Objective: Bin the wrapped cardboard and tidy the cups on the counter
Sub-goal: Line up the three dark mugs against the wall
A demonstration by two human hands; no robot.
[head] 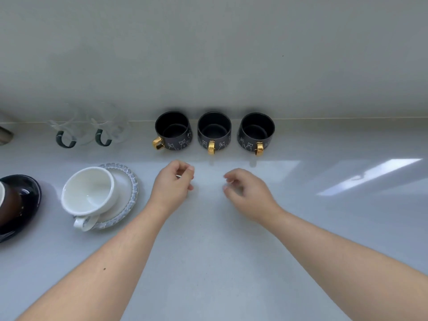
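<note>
Three black cups with gold handles and white cat drawings stand in a row against the wall: left cup, middle cup, right cup. My left hand hovers over the counter just in front of the left cup, fingers loosely curled, holding nothing. My right hand hangs in front of the middle and right cups, fingers bent and apart, empty. No wrapped cardboard is in view.
A white cup leans tilted on a scalloped saucer at the left. A black saucer with a brown cup sits at the far left edge. Two clear glass cups with dark green handles stand by the wall.
</note>
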